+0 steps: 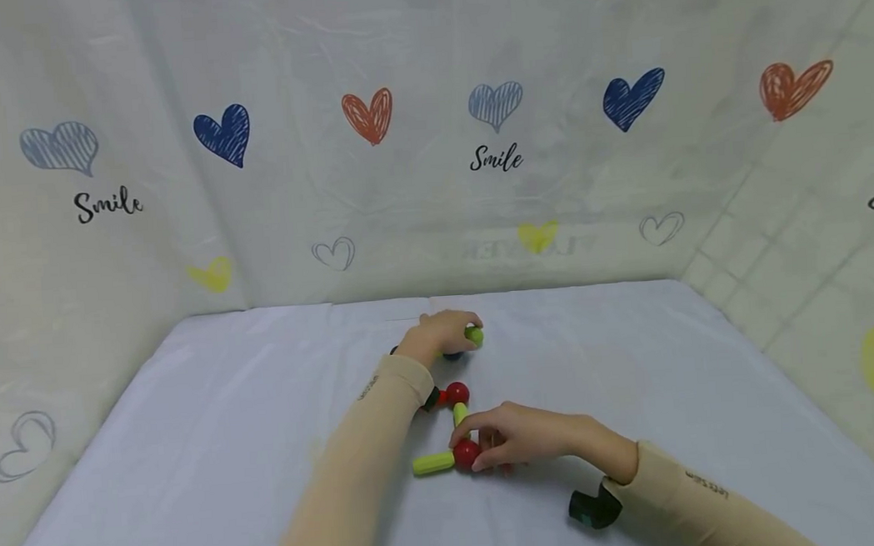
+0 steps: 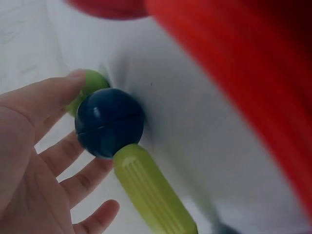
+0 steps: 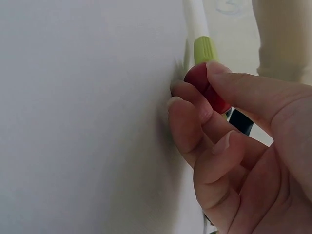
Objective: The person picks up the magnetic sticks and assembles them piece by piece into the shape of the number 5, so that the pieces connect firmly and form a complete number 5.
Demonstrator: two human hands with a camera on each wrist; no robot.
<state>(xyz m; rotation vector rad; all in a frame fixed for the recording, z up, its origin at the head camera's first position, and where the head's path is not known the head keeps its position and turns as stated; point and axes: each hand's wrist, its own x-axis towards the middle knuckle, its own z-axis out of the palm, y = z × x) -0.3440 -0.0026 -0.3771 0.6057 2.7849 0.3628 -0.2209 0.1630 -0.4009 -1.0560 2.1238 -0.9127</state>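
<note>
At the far side of the table, my left hand (image 1: 444,333) holds a green ball (image 2: 92,85) between thumb and fingers. A dark blue ball (image 2: 109,122) sits beside it, joined to a yellow-green ribbed rod (image 2: 153,190). Nearer to me, my right hand (image 1: 529,433) pinches a red ball (image 1: 466,455) between thumb and fingertips. A yellow-green rod (image 1: 434,464) sticks out leftward from that ball. Another yellow-green rod (image 1: 460,413) runs from near it up to a second red ball (image 1: 457,394). Part of the structure is hidden under my left forearm.
A white cloth (image 1: 265,417) covers the table. Behind it hangs a pale curtain (image 1: 432,190) printed with hearts. A red ribbed piece (image 2: 234,83) looms close to the left wrist camera. A black wrist camera (image 1: 596,508) hangs below my right sleeve.
</note>
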